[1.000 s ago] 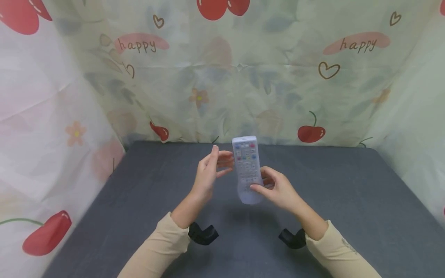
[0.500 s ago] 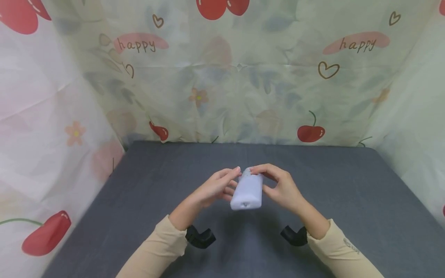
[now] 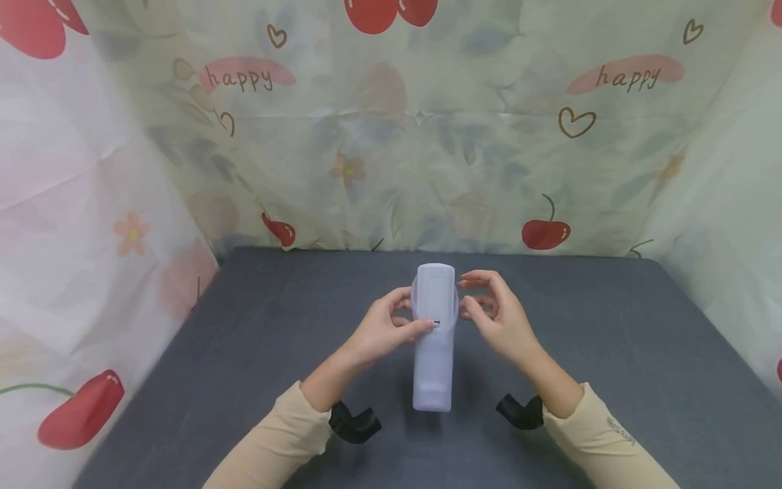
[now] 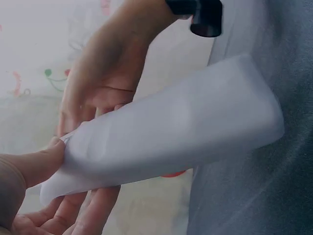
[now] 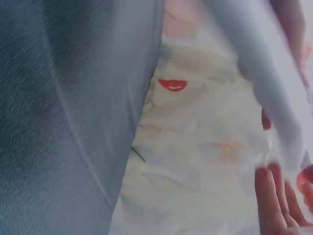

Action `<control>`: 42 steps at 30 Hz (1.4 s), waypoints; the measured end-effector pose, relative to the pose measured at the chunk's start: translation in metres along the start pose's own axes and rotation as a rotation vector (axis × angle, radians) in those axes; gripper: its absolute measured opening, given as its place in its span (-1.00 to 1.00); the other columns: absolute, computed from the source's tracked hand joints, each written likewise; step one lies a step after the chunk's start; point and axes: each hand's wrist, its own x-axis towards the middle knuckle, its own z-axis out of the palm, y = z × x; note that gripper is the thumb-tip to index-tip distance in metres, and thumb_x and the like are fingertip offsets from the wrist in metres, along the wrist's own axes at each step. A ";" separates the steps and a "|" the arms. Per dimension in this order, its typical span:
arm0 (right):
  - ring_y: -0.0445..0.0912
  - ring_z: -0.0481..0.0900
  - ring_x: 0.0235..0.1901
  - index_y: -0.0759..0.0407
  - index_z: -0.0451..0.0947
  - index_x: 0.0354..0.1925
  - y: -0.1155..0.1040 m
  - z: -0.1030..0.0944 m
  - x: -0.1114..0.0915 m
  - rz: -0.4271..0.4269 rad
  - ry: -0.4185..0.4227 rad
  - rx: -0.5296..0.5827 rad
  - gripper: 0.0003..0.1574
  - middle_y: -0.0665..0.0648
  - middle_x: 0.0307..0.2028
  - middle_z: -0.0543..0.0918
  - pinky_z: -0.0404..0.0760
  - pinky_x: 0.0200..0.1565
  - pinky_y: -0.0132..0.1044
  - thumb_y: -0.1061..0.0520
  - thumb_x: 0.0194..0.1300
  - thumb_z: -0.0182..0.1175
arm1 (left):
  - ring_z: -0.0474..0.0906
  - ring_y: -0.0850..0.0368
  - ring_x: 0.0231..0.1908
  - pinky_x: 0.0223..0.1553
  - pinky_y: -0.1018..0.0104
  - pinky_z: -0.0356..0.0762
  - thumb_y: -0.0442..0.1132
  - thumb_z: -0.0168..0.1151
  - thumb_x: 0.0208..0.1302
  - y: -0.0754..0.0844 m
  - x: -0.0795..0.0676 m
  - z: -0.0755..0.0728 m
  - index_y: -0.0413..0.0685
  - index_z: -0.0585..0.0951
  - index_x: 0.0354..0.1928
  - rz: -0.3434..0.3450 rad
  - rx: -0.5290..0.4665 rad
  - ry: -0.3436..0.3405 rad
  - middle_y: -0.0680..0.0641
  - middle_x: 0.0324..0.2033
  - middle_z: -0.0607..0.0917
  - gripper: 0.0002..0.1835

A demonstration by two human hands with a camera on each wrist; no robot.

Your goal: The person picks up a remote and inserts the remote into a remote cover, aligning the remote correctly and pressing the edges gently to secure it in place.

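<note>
A whitish remote control (image 3: 434, 360) is held up over the dark table, its back with the battery cover and small latch mark turned to the head camera. My left hand (image 3: 381, 329) grips it from the left, thumb (image 4: 41, 164) on the back near the latch mark and fingers behind the front. The button side is hidden. My right hand (image 3: 504, 319) is beside the remote's right edge, fingers loosely bent with nothing between them. In the right wrist view, its fingers (image 5: 274, 200) are just below the remote's end.
A dark grey tabletop (image 3: 293, 299) lies under both hands. Behind and beside it hang pale curtains (image 3: 421, 156) printed with cherries, flowers and the word "happy". Black wrist camera mounts (image 3: 356, 424) stick out from both wrists.
The remote has flipped over from its button side to its back. It has passed from the right hand's hold to the left hand's grip, and the right hand has come off it.
</note>
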 end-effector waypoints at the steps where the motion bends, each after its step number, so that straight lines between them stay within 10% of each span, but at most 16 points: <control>1: -0.07 0.66 -0.23 0.32 0.25 0.13 0.000 -0.001 0.000 0.052 -0.025 0.037 -0.56 0.33 -0.02 0.49 0.68 -0.23 -0.17 0.31 0.31 0.08 | 0.68 0.11 -0.37 -0.28 0.19 0.65 -0.31 0.26 0.19 -0.001 0.000 0.000 -0.19 0.30 0.26 0.013 0.007 -0.003 -0.30 -0.05 0.59 -0.40; 8: -0.10 0.66 -0.25 0.35 0.31 0.12 -0.002 0.002 0.001 0.239 -0.187 0.081 -0.45 0.38 -0.10 0.56 0.68 -0.25 -0.24 0.09 0.28 0.19 | 0.65 0.17 -0.40 -0.29 0.33 0.59 -0.30 0.25 0.20 -0.002 -0.001 0.003 -0.14 0.34 0.22 0.060 0.026 -0.024 -0.28 -0.03 0.57 -0.46; 19: -0.21 0.59 -0.37 0.31 0.48 -0.06 -0.001 0.004 -0.005 0.147 -0.197 0.008 -0.62 0.27 -0.22 0.62 0.63 -0.32 -0.33 0.12 0.22 0.25 | 0.61 -0.11 -0.02 -0.08 0.14 0.60 -0.25 0.25 0.22 -0.001 -0.002 0.008 0.09 0.17 0.35 0.175 0.059 0.073 -0.28 0.00 0.61 -0.30; 30: -0.25 0.61 -0.34 0.31 0.53 -0.08 0.000 0.004 -0.006 0.106 -0.231 0.097 -0.68 0.33 -0.19 0.59 0.67 -0.32 -0.31 0.17 0.22 0.24 | 0.57 0.14 -0.32 -0.29 0.38 0.56 -0.28 0.26 0.19 0.002 -0.005 0.012 0.03 0.34 0.22 0.262 0.091 0.112 -0.27 -0.15 0.62 -0.45; 42: -0.25 0.59 -0.38 0.22 0.61 -0.15 0.004 -0.004 -0.004 0.133 -0.308 0.292 -0.81 -0.16 -0.33 0.65 0.66 -0.22 -0.32 0.19 0.30 0.14 | 0.57 0.19 -0.21 -0.19 0.34 0.55 -0.35 0.18 0.25 0.000 -0.002 -0.003 -0.11 0.29 0.22 0.323 0.045 -0.067 -0.35 -0.06 0.56 -0.49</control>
